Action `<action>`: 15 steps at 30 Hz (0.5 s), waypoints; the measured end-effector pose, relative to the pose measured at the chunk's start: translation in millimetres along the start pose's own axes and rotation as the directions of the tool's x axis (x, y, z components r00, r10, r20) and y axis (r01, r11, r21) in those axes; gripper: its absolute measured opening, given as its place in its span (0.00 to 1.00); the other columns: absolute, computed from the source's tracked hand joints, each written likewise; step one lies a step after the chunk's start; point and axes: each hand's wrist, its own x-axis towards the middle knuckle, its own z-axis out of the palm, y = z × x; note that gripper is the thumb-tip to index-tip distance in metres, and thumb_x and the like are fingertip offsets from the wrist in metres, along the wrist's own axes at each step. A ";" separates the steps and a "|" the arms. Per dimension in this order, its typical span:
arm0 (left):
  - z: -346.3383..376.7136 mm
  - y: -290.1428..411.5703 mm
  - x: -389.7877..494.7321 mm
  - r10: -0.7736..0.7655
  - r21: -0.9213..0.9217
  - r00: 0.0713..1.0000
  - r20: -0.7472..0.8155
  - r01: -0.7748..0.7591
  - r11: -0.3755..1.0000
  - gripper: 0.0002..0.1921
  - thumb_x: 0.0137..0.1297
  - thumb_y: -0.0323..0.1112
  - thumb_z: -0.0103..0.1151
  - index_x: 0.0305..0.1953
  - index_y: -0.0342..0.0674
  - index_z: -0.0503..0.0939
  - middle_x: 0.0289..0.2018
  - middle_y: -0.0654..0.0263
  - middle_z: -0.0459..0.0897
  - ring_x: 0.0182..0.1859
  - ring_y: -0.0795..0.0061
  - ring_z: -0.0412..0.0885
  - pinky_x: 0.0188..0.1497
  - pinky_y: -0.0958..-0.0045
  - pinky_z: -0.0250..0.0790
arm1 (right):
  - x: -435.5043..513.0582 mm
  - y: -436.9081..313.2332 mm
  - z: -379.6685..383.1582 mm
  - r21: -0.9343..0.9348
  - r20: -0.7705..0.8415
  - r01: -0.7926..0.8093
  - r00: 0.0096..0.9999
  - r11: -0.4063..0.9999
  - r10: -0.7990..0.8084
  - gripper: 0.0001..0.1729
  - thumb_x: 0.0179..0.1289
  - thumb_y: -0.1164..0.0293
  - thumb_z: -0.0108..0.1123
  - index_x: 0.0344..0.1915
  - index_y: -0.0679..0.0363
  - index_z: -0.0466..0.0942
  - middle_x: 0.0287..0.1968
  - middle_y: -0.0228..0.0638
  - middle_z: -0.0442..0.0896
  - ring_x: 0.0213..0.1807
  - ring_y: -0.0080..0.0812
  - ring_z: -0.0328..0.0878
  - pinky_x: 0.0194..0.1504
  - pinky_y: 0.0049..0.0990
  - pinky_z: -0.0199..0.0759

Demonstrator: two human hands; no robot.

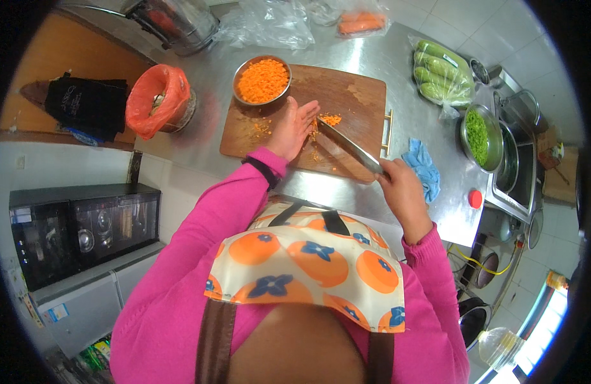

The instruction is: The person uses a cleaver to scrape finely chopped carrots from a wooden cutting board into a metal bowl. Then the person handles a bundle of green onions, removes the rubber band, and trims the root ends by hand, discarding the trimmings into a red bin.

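My right hand (402, 192) grips the handle of a broad-bladed kitchen knife (350, 144). Its blade slants across the wooden cutting board (362, 105), its far end near a small pile of finely chopped carrot (331, 119). Held on edge beside that blade end, my left hand (291, 130) has its palm turned toward the carrot bits, its thumb raised and nothing in its grasp. Beyond it, a metal bowl (236, 86) heaped with diced carrot (264, 80) sits over the board's far left corner. More orange scraps are scattered on the board.
A bin with a red plastic liner (154, 96) stands left. Bagged carrots (362, 23) lie at the back, bagged green gourds (439, 72) at the back right. A blue cloth (423, 165), a red cap (475, 198) and a bowl of chopped greens (478, 137) are right, beside the sink (527, 168).
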 end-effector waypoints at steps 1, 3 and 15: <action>-2.8 0.1 -0.2 0.002 0.001 1.000 -0.031 -0.002 1.000 0.49 0.72 0.74 0.23 0.74 0.33 0.54 0.75 0.50 0.55 0.79 0.61 0.47 0.79 0.57 0.33 | -3.3 -3.3 -1.7 0.013 0.000 0.029 1.000 1.000 -0.029 0.10 0.60 0.71 0.63 0.42 0.59 0.80 0.38 0.44 0.79 0.41 0.52 0.79 0.39 0.44 0.73; -6.7 -1.3 0.8 -0.002 0.018 0.996 -0.092 0.004 1.000 0.49 0.72 0.74 0.24 0.74 0.33 0.54 0.75 0.50 0.55 0.79 0.60 0.47 0.79 0.57 0.33 | -12.3 -11.4 -5.1 0.017 0.024 0.025 0.999 1.000 -0.026 0.10 0.61 0.71 0.63 0.43 0.58 0.80 0.39 0.44 0.79 0.41 0.51 0.79 0.39 0.44 0.73; -38.1 -38.7 -16.3 0.223 0.508 0.953 -0.205 -0.091 0.857 0.24 0.77 0.43 0.52 0.66 0.35 0.69 0.63 0.60 0.74 0.64 0.71 0.72 0.66 0.69 0.64 | -20.1 1.5 13.2 0.228 -0.060 -0.025 0.997 0.973 0.040 0.14 0.62 0.72 0.64 0.49 0.59 0.81 0.36 0.44 0.78 0.37 0.50 0.78 0.39 0.40 0.72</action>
